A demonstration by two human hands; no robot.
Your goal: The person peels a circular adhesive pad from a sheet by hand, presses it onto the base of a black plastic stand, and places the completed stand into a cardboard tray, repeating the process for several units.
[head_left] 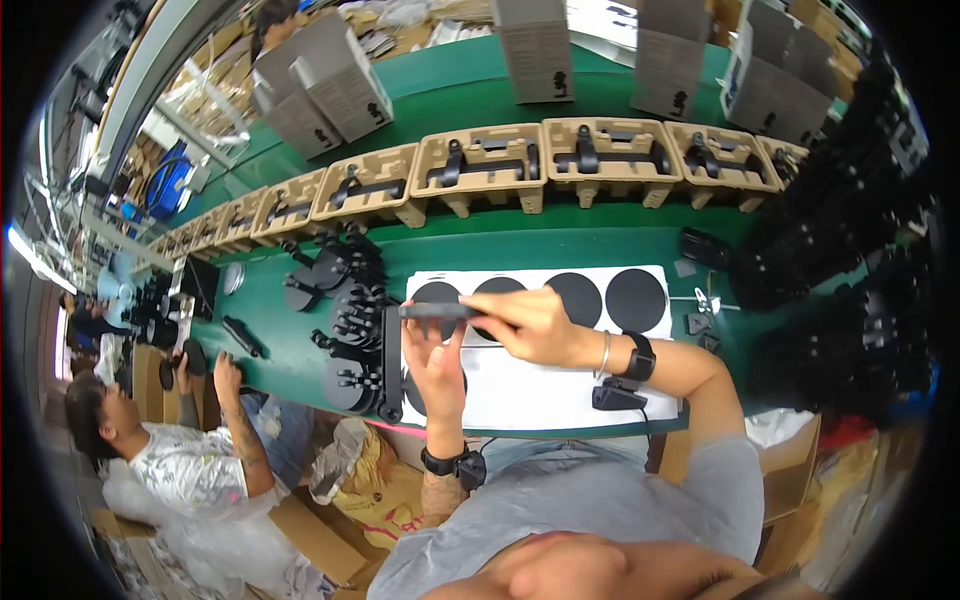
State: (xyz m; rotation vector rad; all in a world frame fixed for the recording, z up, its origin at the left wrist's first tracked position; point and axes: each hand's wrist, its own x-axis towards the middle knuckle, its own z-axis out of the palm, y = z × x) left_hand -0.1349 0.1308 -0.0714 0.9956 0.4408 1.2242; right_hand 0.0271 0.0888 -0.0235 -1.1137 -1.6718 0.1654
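Note:
Over a white sheet, I hold a black stand with a round flat base, seen nearly edge-on, and a straight arm hanging from its left side. My left hand supports the base from below, thumb and fingers pointing up against it. Reaching in from the right, my right hand pinches the base's right edge between thumb and fingers. Round black pads lie in rows on the sheet, among them one at the right end and its neighbour. My hands partly cover others.
Black stands crowd the green table to the left. Behind runs a row of brown moulded trays with black parts, and grey boxes stand farther back. A black pile rises at right. A co-worker sits at left.

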